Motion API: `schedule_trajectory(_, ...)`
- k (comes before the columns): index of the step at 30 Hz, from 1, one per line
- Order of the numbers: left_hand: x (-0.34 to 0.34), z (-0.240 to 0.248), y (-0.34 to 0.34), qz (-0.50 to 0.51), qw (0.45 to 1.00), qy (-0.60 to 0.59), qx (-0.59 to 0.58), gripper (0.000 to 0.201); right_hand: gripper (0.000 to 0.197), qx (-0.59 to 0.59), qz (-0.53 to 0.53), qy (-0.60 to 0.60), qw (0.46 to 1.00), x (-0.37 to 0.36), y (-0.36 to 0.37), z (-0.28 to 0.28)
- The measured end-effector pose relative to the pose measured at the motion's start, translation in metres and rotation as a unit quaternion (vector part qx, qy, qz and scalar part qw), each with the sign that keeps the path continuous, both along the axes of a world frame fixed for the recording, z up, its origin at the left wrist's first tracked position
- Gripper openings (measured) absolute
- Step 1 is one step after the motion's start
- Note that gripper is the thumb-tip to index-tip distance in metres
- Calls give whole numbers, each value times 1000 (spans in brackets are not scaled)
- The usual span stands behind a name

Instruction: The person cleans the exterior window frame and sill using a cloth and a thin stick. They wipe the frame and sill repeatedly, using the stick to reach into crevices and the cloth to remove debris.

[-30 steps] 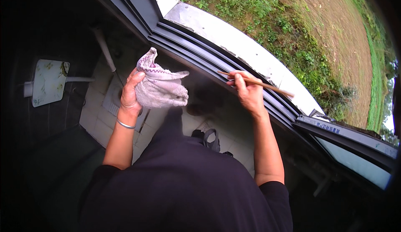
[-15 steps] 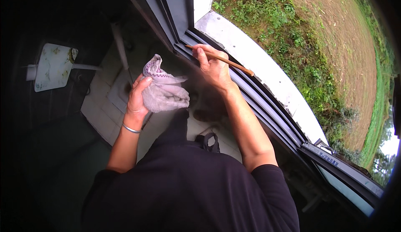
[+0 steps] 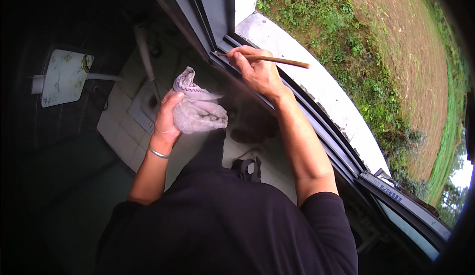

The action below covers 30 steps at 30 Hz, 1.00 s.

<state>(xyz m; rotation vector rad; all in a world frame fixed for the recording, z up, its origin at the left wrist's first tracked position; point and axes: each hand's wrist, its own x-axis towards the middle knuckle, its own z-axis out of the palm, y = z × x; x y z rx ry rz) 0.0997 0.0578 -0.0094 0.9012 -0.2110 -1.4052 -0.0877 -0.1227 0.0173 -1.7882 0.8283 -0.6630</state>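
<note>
- Cloth, pale and fuzzy with a purple zigzag seam, hung bunched in the air left of the window track, well apart from it.
- The left hand was grasping the cloth by its left side, thumb on top; the other fingers were mostly hidden. A silver bracelet circled that wrist.
- The right hand was closed round a thin brown stick, its blunt end pointing right, over the white ledge.
- The stick's narrow tip pointed left, at the far corner of the track; whether it touched the metal could not be told.
- Beyond the ledge, on the right, lay green plants and bare brown ground.
- At the right, nearer the person, stood a window pane in a dark frame.
- On the far left was a stained white panel, a white pipe running right from it.
- Below the left hand lay pale floor tiles and, beyond them, a ridged white basin.
</note>
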Motion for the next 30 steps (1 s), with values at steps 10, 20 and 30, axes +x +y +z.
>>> schedule_trajectory(10, 3, -10, 2, 18, 1000, -11, 16, 32, 14, -85, 13, 49, 995, -2, 1, 8)
schedule_trajectory(20, 5, -12, 3, 17, 1000, -16, 15, 29, 14, -53, 17, 56, 997, -4, -3, 10)
schedule_trajectory(30, 8, -16, 5, 10, 1000, -19, 20, 30, 15, -59, 21, 37, 997, -4, 0, 6)
